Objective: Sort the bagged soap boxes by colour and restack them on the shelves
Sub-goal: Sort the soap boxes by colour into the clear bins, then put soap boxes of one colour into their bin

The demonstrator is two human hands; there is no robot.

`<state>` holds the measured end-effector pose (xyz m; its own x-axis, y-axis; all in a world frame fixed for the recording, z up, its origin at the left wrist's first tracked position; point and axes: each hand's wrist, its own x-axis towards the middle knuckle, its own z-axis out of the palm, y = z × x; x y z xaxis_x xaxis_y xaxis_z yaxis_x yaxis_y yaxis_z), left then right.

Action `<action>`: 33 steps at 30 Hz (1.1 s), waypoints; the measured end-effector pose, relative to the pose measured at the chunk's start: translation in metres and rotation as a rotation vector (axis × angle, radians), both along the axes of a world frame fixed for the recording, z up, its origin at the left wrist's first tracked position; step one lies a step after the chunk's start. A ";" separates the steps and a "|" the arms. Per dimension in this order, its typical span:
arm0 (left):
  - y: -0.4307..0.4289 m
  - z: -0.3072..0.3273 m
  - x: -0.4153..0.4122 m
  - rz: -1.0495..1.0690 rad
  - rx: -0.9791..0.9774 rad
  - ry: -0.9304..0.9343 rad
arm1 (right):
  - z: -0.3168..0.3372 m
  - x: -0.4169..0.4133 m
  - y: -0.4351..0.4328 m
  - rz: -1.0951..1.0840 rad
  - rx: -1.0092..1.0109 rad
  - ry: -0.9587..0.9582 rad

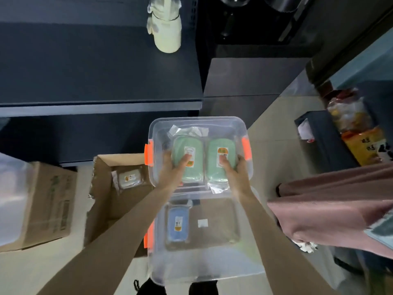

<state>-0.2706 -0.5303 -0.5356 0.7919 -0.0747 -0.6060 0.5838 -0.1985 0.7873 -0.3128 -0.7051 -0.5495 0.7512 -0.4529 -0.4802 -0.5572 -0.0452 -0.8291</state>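
Note:
Two green bagged soap boxes lie side by side in a clear bin (197,120) with orange latches. My left hand (173,174) grips the left green box (180,145), thumb on its label. My right hand (235,173) grips the right green box (212,167) the same way. Under my forearms stands a second clear bin (204,271) holding one blue bagged soap box (177,224). A pale grey bagged soap box (130,178) lies in an open cardboard box (119,205) to the left. The dark shelf (95,67) is just beyond the bins.
A cream bagged item (167,28) stands on the dark shelf. A closed cardboard carton (42,205) sits on the floor at left. At right there is a person in pink clothing (329,205), with snack packs (361,143) on a low rack behind.

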 end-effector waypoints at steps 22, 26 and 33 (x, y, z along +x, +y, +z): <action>-0.087 -0.266 0.117 -0.308 0.589 0.050 | -0.265 0.133 -0.095 0.454 -0.321 0.431; -0.090 -0.274 0.111 -0.445 0.778 -0.046 | -0.274 0.131 -0.098 0.463 -0.277 0.424; -0.084 -0.276 0.107 -0.505 0.776 -0.041 | -0.260 0.128 -0.096 0.523 -0.315 0.519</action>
